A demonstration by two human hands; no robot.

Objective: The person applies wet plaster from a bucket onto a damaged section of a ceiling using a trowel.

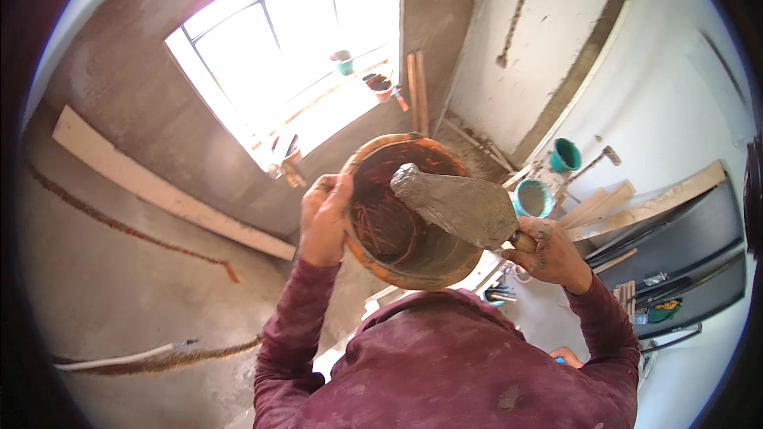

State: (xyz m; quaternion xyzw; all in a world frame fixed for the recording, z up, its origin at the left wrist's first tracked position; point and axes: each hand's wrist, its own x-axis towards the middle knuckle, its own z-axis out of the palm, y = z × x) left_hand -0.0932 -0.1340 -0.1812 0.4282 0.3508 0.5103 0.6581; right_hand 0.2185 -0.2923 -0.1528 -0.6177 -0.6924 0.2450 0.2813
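Observation:
My left hand grips the left rim of an orange mortar bowl, held up in front of my chest with its mouth toward me. Inside it the walls are scraped and a grey cement smear lies at the bottom. My right hand is closed on the wooden handle of a trowel. The trowel's grey, cement-coated blade lies across the bowl's right rim, its tip pointing into the bowl. Both sleeves are dark red and spattered with cement.
A bright window sits in the grey plastered wall ahead, with small tubs on its sill. Two teal buckets stand on the floor at right among wooden planks. A long board leans at left.

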